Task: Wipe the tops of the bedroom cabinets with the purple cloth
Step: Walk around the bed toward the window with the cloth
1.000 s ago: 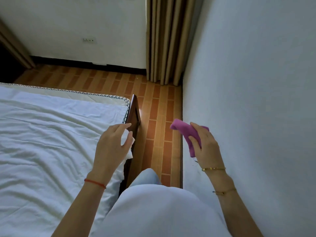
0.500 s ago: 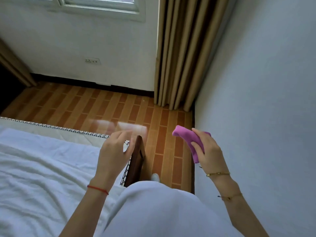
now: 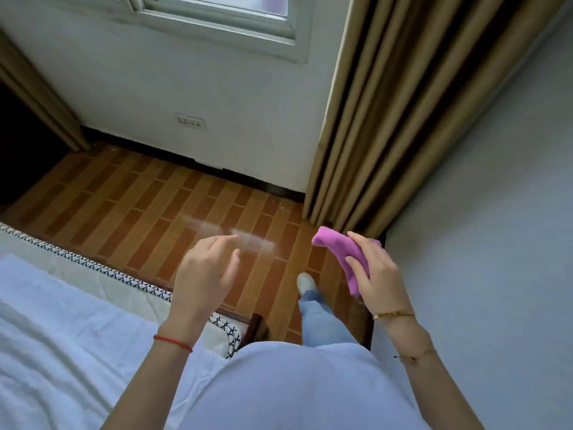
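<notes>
You kept cloth [image 3: 347,259] bunched in right hand [image 3: 375,274], ready for wiping. Left hand [image 3: 204,274] hung empty, fingers loose, beside bed [image 3: 62,321]. No cabinet in view.

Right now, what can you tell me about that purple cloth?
The purple cloth is a soft, plain fabric, bunched into a thick fold. The right hand holds it in the air, thumb on top and fingers wrapped around it. One rounded end sticks out to the left; the other hangs below the hand. It touches nothing else, above the brick-patterned floor near the curtain.
</notes>
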### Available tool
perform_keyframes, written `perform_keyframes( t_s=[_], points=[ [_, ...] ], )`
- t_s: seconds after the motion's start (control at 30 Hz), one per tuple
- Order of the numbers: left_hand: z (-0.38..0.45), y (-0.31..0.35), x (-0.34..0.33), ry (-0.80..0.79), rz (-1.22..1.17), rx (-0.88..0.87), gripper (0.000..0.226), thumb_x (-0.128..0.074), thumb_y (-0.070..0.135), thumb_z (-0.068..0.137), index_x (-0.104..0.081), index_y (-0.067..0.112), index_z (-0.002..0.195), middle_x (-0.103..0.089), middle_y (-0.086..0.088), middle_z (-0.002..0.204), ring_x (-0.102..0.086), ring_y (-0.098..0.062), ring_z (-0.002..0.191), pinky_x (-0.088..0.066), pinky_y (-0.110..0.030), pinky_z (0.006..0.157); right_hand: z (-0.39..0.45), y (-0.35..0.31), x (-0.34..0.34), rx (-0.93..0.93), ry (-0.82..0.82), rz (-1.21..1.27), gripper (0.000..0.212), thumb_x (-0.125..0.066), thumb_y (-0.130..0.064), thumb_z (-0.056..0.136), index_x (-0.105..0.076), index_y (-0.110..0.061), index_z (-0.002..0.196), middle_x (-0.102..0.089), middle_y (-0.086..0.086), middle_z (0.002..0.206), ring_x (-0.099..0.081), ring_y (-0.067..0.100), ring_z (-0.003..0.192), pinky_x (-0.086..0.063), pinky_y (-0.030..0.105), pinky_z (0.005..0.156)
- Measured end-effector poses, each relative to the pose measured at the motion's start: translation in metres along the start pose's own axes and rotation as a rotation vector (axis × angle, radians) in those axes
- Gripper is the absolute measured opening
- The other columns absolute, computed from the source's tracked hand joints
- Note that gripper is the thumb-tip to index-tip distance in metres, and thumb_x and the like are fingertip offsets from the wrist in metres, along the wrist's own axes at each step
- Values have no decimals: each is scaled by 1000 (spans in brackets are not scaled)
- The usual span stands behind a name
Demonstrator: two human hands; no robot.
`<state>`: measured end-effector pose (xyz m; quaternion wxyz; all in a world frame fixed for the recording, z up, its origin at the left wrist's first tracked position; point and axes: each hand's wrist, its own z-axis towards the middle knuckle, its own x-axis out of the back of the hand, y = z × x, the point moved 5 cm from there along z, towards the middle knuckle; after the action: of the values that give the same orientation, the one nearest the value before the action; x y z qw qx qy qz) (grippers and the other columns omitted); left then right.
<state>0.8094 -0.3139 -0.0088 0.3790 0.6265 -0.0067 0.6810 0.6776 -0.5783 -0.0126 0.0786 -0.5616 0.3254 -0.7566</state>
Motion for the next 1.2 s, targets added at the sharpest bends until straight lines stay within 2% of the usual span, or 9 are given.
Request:
perform_keyframes(
  t_s=[0.27, 0.37, 0.5, 0.6, 0.7, 0.83, 0.93, 1.2],
  points=[
    [142, -19, -24, 144, -10, 249, 29, -59, 22, 92, -64, 16, 120, -67, 0, 115, -61, -13, 108, -50, -29, 93, 226, 15, -20, 250, -128, -9, 38, -57, -18, 92, -54, -12, 130, -63, 3, 116, -58, 17, 107, -44, 26, 94],
    [181, -30, -20, 196, -10, 343, 30, -58, 23, 93, -64, 16, 121, -67, 1, 117, -60, -12, 110, -50, -31, 95, 301, 1, -34, 357, -194, -11, 39, -58, -19, 92, -54, -11, 130, -63, 3, 115, -58, 17, 106, -41, 21, 95],
    [214, -51, -9, 286, 22, 477, 28, -58, 22, 93, -65, 15, 119, -68, 1, 115, -60, -13, 109, -50, -35, 95, 372, -31, -60, 485, -277, 16, 41, -55, -23, 91, -54, -9, 129, -64, 4, 114, -59, 15, 103, -34, 11, 94],
    [232, -71, -5, 317, 55, 566, 27, -57, 22, 93, -65, 15, 119, -68, 1, 114, -60, -14, 107, -51, -34, 92, 411, -54, -89, 564, -359, 33, 44, -51, -29, 91, -53, -10, 130, -64, 3, 115, -60, 15, 105, -38, 14, 95],
    [246, -95, -2, 361, 79, 653, 26, -58, 20, 92, -66, 14, 117, -68, 0, 113, -60, -15, 106, -50, -32, 91, 443, -75, -123, 612, -410, 58, 43, -52, -27, 91, -54, -10, 130, -64, 3, 115, -61, 14, 105, -39, 14, 94],
    [270, -141, 9, 421, 89, 739, 26, -59, 18, 91, -67, 14, 116, -68, 0, 112, -61, -16, 105, -51, -34, 90, 488, -107, -174, 641, -483, 92, 40, -54, -22, 92, -53, -12, 131, -62, 4, 119, -58, 17, 106, -35, 11, 92],
    [289, -189, 27, 464, 101, 799, 26, -59, 19, 92, -67, 14, 116, -68, -1, 111, -62, -18, 103, -53, -36, 87, 521, -144, -213, 683, -537, 81, 41, -55, -20, 92, -52, -12, 132, -62, 5, 119, -60, 19, 105, -42, 19, 91],
    [356, -333, 104, 513, 161, 860, 27, -59, 20, 92, -66, 14, 117, -68, -1, 114, -62, -17, 107, -53, -36, 90, 625, -287, -321, 754, -592, 77, 41, -53, -22, 93, -50, -13, 133, -61, 5, 120, -60, 20, 105, -41, 18, 89]
  ],
)
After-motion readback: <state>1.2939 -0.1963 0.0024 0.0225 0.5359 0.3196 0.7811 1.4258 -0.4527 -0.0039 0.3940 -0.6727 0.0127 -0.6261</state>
